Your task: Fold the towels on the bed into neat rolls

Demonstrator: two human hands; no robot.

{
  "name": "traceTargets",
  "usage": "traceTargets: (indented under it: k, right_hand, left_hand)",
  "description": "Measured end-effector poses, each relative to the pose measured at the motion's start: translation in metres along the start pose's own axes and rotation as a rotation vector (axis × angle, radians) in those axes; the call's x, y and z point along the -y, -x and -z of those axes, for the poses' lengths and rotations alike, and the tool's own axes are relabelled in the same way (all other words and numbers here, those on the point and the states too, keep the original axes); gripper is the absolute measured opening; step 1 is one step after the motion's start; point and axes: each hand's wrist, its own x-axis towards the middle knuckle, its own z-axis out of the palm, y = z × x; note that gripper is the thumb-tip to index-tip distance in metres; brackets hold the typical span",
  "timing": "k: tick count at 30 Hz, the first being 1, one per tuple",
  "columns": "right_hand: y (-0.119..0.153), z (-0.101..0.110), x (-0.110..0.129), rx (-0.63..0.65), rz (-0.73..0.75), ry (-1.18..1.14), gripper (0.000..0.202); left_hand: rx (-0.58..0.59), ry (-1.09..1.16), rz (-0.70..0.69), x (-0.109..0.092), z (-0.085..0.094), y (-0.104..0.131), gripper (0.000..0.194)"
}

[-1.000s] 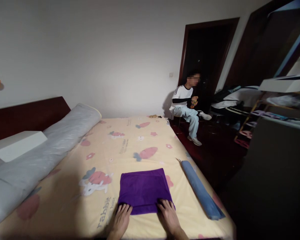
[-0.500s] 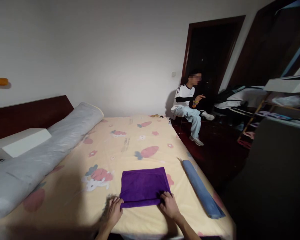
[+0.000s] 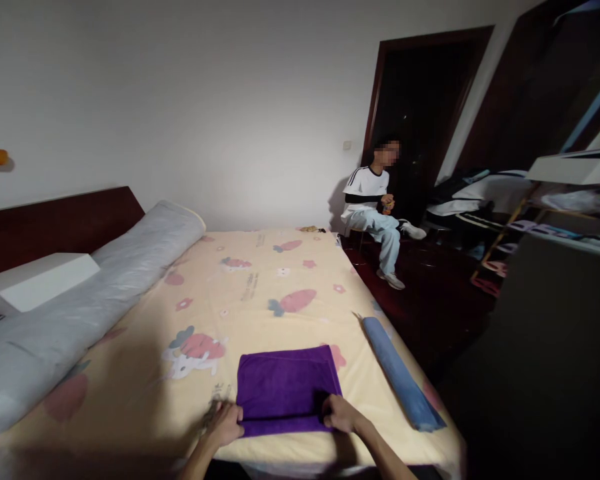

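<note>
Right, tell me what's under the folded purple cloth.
The pale yellow, carrot-printed bedsheet shows around the folded purple cloth; whatever lies directly beneath is covered and cannot be seen.

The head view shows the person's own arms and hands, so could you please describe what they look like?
The left hand and right hand are bare, without gloves. No sleeve shows on the left forearm or right forearm, and no watch or bracelet is visible.
</note>
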Motion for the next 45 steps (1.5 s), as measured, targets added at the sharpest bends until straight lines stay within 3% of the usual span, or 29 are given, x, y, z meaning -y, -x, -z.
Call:
traceTargets:
  k: [3, 8, 11, 14, 17, 20, 25, 28, 31, 36, 38, 41, 45]
  right_hand:
    - [0.004, -0.006, 0.000, -0.069, -0.022, 0.056, 0.032]
    - [0.011, -0.025, 0.013, -0.233, -0.044, 0.166, 0.049]
    - [0.013, -0.047, 0.038, -0.245, 0.037, 0.157, 0.049]
    - [0.010, -0.068, 0.065, -0.217, 0.179, 0.080, 0.042]
    - [0.005, -0.076, 0.072, -0.214, 0.222, 0.025, 0.043]
    - [0.005, -0.070, 0.048, -0.240, 0.183, 0.066, 0.045]
    - [0.019, -0.053, -0.025, -0.420, -0.002, 0.160, 0.045]
    - [0.024, -0.051, -0.042, -0.474, -0.048, 0.197, 0.043]
    - [0.021, -0.057, -0.021, -0.496, -0.008, 0.171, 0.043]
    - [0.005, -0.072, 0.052, -0.235, 0.240, 0.054, 0.046]
    - [-0.001, -0.073, 0.064, -0.165, 0.264, 0.058, 0.047]
    - [-0.004, -0.064, 0.041, -0.212, 0.116, 0.122, 0.047]
    - [0.009, -0.044, -0.038, -0.368, -0.111, 0.205, 0.046]
  left_hand:
    - [-0.004, -0.017, 0.058, 0.000, -0.004, 0.002, 0.033]
    - [-0.091, -0.078, 0.039, -0.013, -0.015, -0.005, 0.050]
    - [-0.121, -0.095, -0.114, -0.038, -0.037, -0.010, 0.057]
    - [-0.097, -0.027, -0.310, -0.073, -0.063, -0.015, 0.051]
    - [-0.138, 0.024, -0.299, -0.091, -0.080, -0.019, 0.046]
    - [-0.225, 0.018, -0.238, -0.070, -0.084, -0.019, 0.043]
    - [-0.368, -0.082, -0.165, 0.017, -0.076, -0.009, 0.044]
    - [-0.415, -0.109, -0.133, 0.046, -0.072, -0.004, 0.040]
    - [-0.427, -0.098, -0.137, 0.031, -0.072, -0.006, 0.040]
    - [-0.325, -0.024, -0.387, -0.048, -0.081, -0.017, 0.041]
    - [-0.266, -0.014, -0.407, -0.066, -0.082, -0.021, 0.042]
    - [-0.257, -0.036, -0.263, -0.051, -0.074, -0.020, 0.043]
    - [-0.327, -0.148, -0.091, 0.027, -0.054, -0.006, 0.045]
